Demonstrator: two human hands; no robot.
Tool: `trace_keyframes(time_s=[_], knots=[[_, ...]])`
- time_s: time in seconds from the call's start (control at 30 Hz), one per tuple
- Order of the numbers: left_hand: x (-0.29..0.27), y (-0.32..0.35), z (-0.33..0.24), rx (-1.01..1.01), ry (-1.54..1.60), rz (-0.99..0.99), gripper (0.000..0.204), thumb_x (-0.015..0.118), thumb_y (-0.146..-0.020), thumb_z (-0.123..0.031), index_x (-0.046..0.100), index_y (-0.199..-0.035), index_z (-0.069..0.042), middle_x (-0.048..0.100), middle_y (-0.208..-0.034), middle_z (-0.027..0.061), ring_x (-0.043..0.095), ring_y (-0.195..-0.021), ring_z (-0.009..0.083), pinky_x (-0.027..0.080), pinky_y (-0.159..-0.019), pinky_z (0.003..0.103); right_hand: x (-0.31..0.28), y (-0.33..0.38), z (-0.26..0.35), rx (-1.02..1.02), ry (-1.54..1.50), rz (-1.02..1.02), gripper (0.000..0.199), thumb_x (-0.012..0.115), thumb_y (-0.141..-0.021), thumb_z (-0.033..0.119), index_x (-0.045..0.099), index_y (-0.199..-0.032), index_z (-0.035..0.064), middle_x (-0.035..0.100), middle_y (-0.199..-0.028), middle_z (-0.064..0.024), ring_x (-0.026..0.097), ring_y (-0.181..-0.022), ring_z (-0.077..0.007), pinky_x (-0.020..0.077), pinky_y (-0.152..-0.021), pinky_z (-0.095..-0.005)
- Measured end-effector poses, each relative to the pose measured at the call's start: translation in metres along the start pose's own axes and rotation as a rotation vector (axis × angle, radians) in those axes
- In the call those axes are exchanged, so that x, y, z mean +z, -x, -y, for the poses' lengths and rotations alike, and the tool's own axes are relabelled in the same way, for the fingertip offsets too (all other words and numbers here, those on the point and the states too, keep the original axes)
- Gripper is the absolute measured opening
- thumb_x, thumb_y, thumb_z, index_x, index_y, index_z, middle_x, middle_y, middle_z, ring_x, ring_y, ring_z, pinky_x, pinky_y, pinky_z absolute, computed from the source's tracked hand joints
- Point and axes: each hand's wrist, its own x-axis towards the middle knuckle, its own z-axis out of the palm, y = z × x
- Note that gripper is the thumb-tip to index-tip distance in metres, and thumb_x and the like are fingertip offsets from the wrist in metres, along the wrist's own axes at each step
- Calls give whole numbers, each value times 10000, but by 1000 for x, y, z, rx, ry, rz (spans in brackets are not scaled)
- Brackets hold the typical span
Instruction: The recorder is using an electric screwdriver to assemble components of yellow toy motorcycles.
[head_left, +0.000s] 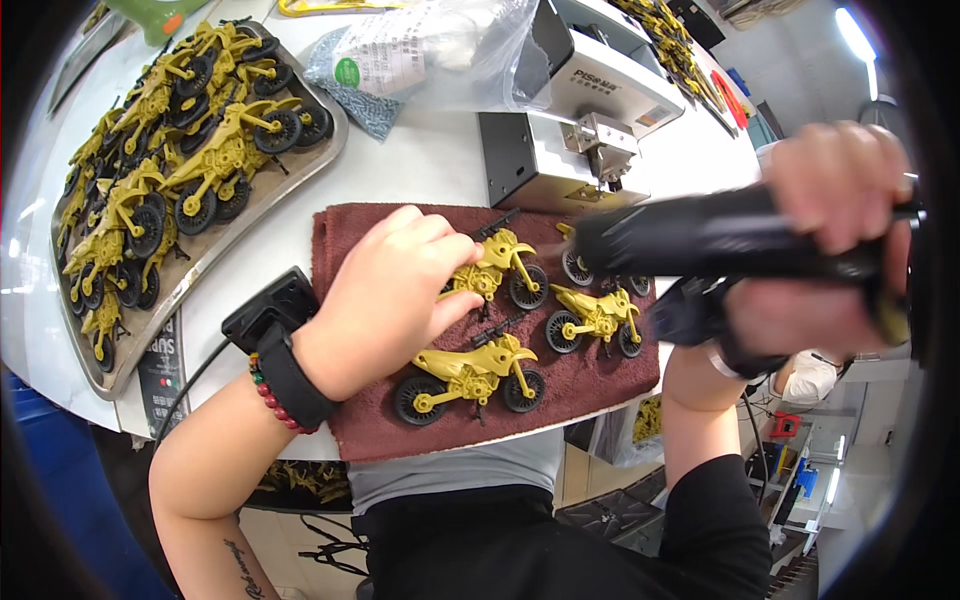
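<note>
Yellow toy motorbike (pixel 497 258) is pinched btwn thumb & fingers of L hand (pixel 385 290), on brown towel (pixel 365 420) spread over white counter (pixel 420 165). Black barrel-shaped tool (pixel 690 235), blurred, is gripped in R hand (pixel 840 185), its end pointed twd L hand. Second bike (pixel 470 375) is laid just below L hand, third bike (pixel 598 313) to its R; fourth bike (pixel 577 268) is pt. hidden by tool. Bike-piled tray (pixel 205 262) is set L of L hand; clear plastic bag (pixel 450 55) & grey-black machine (pixel 610 85) are placed beyond it.
</note>
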Motion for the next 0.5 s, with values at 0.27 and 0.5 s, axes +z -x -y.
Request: trace_keyframes(time_s=[0.27, 0.5], knots=[[-3, 2, 4, 39, 15, 9, 321, 783, -671, -114, 651, -946, -14, 635, -881, 89, 568, -850, 288, 472, -767, 375, -59, -42, 18, 8, 264, -81, 207, 567, -760, 69, 448, -921, 15, 422, -790, -62, 424, -733, -171, 371, -735, -330], [-6, 0, 2, 53, -4, 30, 339, 782, -669, -110, 654, -965, -7, 646, -899, 91, 578, -855, 286, 478, -775, 373, -58, -29, -12, -26, 260, -159, 205, 572, -775, 83, 461, -937, 26, 444, -793, -63, 432, -740, -175, 374, -735, -332]])
